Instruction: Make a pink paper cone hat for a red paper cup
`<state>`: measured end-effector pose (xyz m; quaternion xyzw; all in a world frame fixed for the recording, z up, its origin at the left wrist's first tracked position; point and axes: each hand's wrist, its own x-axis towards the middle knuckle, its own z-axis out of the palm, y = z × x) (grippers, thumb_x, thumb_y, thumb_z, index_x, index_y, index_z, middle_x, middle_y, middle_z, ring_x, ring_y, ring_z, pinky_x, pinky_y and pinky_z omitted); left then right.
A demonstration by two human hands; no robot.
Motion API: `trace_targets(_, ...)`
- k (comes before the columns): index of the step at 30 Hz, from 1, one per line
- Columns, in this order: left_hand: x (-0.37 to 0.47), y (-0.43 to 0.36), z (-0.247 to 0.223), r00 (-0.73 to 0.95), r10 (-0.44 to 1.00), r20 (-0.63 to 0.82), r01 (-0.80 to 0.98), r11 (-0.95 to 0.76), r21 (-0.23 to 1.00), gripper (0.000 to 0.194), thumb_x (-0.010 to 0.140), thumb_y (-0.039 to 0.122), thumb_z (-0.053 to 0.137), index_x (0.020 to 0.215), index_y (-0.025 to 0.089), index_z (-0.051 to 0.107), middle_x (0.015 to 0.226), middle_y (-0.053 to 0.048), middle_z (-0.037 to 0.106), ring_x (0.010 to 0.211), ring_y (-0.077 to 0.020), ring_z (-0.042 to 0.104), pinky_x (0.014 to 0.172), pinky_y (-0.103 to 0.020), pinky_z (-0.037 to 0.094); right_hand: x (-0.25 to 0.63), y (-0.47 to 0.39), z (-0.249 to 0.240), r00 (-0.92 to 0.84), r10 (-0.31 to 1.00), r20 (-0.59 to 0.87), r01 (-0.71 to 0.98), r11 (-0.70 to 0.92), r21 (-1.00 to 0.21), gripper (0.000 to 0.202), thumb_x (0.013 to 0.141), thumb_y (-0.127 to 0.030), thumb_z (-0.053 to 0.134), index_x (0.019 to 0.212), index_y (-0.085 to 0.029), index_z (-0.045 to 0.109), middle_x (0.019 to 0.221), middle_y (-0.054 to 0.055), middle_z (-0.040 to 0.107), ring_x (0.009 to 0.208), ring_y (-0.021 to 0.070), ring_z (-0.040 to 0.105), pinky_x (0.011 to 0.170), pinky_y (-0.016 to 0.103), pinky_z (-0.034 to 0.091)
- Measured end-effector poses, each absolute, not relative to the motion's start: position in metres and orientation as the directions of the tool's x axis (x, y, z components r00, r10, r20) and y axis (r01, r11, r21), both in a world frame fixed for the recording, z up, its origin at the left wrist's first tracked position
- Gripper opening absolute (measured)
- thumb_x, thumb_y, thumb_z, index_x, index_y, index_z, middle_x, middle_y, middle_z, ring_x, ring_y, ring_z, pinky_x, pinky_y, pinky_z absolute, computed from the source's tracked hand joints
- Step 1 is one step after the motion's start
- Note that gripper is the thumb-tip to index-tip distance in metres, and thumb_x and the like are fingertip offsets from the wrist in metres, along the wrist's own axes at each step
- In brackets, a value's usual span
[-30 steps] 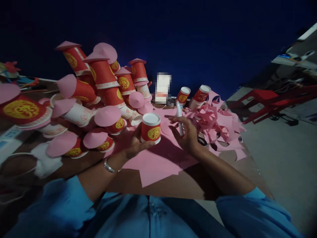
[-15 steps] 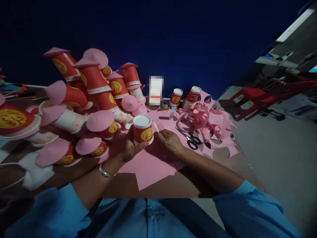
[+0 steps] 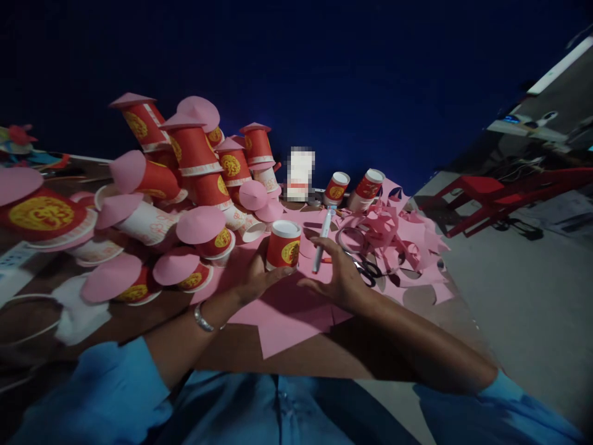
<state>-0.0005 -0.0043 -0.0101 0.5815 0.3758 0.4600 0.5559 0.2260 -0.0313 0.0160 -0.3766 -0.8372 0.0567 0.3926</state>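
Note:
A red paper cup (image 3: 283,247) with a yellow emblem stands upside down in my left hand (image 3: 256,277), its white base facing up. My left fingers wrap its left side and the thumb lies along the bottom rim. Just right of the cup, my right hand (image 3: 345,281) loosely holds a slim white marker pen (image 3: 324,233) tilted among its fingers, thumb stretched apart. Pink paper sheets (image 3: 287,315) lie under both hands. Black-handled scissors (image 3: 368,272) rest right of the pen, partly hidden by my right hand.
Red and white cups with pink paper cone tops (image 3: 200,225) are piled on the left. Pink paper scraps (image 3: 407,241) heap at the right, with two red cups (image 3: 337,188) behind. A blurred white upright object (image 3: 300,173) stands at the back. A red stool (image 3: 472,191) is beyond the table.
My right hand has moved away from the cup and its fingers have spread, so the pen now shows nearly whole. The view has shifted slightly. My left hand still holds the cup.

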Motion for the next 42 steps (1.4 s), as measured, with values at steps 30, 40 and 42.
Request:
trace_targets(30,-0.001,-0.001,-0.009,0.325,0.945,-0.042,-0.187,0.108,0.976,0.064,0.074,0.043,0.091,0.127,0.021,0.060,0.128,-0.011,0.075,0.122,-0.0312,0.070,0.108,-0.050,0.056,0.207,-0.027,0.006,-0.237,0.677,0.696,0.357,0.727,-0.586,0.035,0.098,-0.014,0.065,0.126,-0.030,0.051,0.128,0.011,0.074,0.120,0.0259,0.074,0.094,0.047,0.064)
trace_targets(40,-0.006,-0.002,-0.005,0.437,0.899,-0.023,-0.280,0.161,0.946,0.072,0.071,0.043,0.092,0.133,0.023,0.061,0.131,-0.012,0.076,0.130,-0.0370,0.068,0.112,-0.055,0.055,0.210,-0.026,0.010,-0.370,0.516,0.773,0.381,0.843,-0.380,0.032,0.102,-0.017,0.055,0.131,-0.030,0.059,0.117,0.010,0.080,0.109,0.0278,0.078,0.087,0.046,0.065)
trace_targets(42,-0.006,-0.001,-0.002,0.408,0.912,-0.036,-0.242,0.146,0.959,0.072,0.067,0.042,0.093,0.129,0.023,0.061,0.130,-0.012,0.075,0.128,-0.0381,0.068,0.109,-0.057,0.056,0.213,-0.033,0.024,-0.381,0.441,0.812,0.395,0.872,-0.289,0.031,0.107,-0.023,0.051,0.137,-0.027,0.061,0.100,0.009,0.080,0.089,0.0245,0.079,0.072,0.039,0.064)
